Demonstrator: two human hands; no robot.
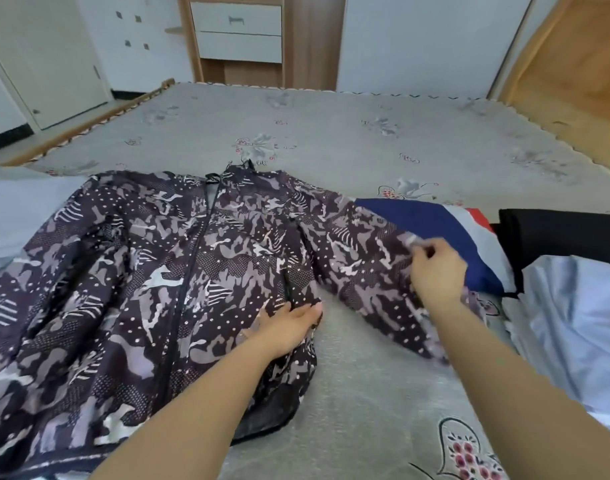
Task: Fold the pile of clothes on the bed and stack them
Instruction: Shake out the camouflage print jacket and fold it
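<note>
Head: left hand (pixel 289 323) flat; right hand (pixel 435 268) pinching sleeve (pixel 365 268)

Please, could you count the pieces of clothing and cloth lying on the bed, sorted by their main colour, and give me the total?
Dark patterned: 1, the camouflage jacket, under both hands.
Navy with grey and red: 1, the navy garment.
Black: 1, the black garment.
Light blue: 2, the light blue cloth at right and the light blue cloth at left.
Total: 5
</note>
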